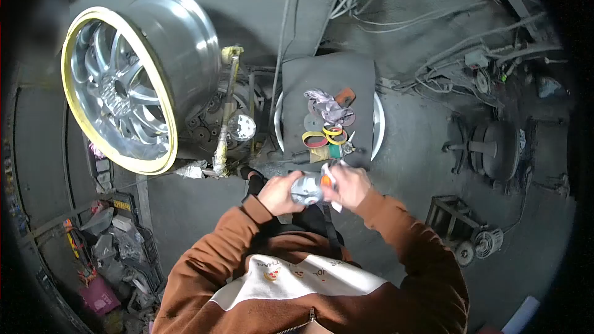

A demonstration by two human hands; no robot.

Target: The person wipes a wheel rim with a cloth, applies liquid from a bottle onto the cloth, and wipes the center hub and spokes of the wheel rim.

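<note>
My left hand [279,193] is wrapped round a grey cylindrical object [305,189] in front of my chest. At its orange end, my right hand [351,187] grips a white cloth or paper [335,173], partly hidden by my fingers. Just beyond my hands, a dark board [328,74] bears a crumpled grey cloth [328,106], yellow and red rings [314,140], abrasive discs and a tool with a green band [335,152]. A large polished wheel rim [185,43] with a yellow edge stands at the upper left.
Beside the rim is a taped metal stand [221,148]. Cables [427,21] hang along the upper right wall. A round stool [495,148], a metal frame [448,216] and a small motor [489,242] are at right. Bags and clutter [127,241] lie at lower left.
</note>
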